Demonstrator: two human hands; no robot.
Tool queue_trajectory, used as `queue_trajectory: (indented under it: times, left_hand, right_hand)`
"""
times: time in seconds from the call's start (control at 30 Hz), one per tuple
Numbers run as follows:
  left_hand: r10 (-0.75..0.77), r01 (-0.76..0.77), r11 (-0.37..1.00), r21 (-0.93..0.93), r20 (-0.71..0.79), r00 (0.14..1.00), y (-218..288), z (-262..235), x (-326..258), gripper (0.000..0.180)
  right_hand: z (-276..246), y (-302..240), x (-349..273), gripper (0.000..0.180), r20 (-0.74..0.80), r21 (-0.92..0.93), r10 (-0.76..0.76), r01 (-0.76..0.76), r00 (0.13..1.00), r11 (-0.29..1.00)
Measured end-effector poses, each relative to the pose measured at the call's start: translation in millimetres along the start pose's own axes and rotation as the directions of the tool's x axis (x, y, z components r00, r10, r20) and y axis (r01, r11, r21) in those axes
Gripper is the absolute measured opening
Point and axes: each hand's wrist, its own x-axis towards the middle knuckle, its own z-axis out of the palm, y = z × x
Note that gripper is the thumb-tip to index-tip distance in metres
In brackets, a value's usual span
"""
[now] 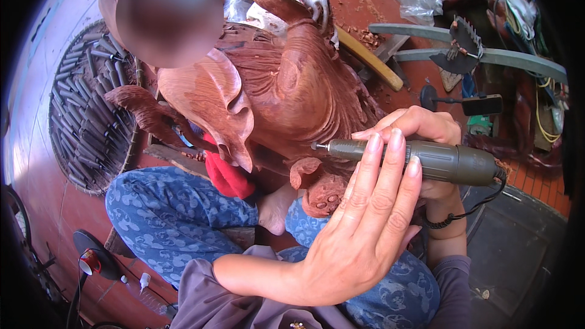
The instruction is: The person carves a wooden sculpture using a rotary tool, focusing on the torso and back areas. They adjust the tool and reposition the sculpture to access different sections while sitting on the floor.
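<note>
A large reddish-brown carved wooden statue [311, 94] lies tilted in front of me, with flowing robe folds and its head blurred out. My right hand [420, 125] is wrapped round a dark green rotary carving tool [454, 159], whose black cord leaves its rear end. The tool's small bit points left and is at the statue's lower robe; whether it touches the wood I cannot tell. My left hand [365, 231] crosses in front with its fingers stretched out, the fingertips against the tool's body. A rounded carved part [324, 195] of the statue lies just beyond my left wrist.
My crossed legs in blue patterned trousers [170, 207] flank the statue. At left stands a round basket [137, 128] of dark carving bits. A red cloth [226, 176], a yellow wooden bar [368, 58], a phone on a stand [481, 105] and a small bottle [144, 281] lie around.
</note>
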Motion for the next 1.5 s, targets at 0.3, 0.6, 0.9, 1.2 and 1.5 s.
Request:
queue_trajectory:
  times: [0.3, 0.6, 0.9, 1.2, 1.5]
  left_hand:
    - [0.018, -0.018, 0.999, 0.047, 0.011, 1.0, 3, 3, 7, 0.063]
    - [0.032, -0.033, 0.999, 0.026, 0.027, 0.999, 3, -1, 11, 0.062]
    - [0.037, -0.038, 0.998, 0.051, 0.022, 0.999, 0, -9, 5, 0.063]
    - [0.004, -0.005, 0.998, 0.069, 0.016, 1.0, 2, -16, 4, 0.062]
    - [0.003, -0.002, 0.997, 0.073, -0.007, 1.0, 0, -17, 3, 0.061]
  right_hand:
    - [-4, -6, 1, 0.046, -0.077, -0.026, 0.026, -0.028, 0.997, 0.999]
    - [-4, -12, 4, 0.043, -0.098, -0.065, 0.021, -0.028, 0.995, 0.997]
    - [3, -8, 2, 0.037, -0.055, -0.004, 0.043, -0.043, 0.998, 0.999]
    - [6, 0, 7, 0.036, 0.005, 0.027, -0.065, 0.065, 0.998, 0.998]
    - [8, -3, 11, 0.038, 0.024, 0.021, -0.052, 0.051, 0.998, 0.998]
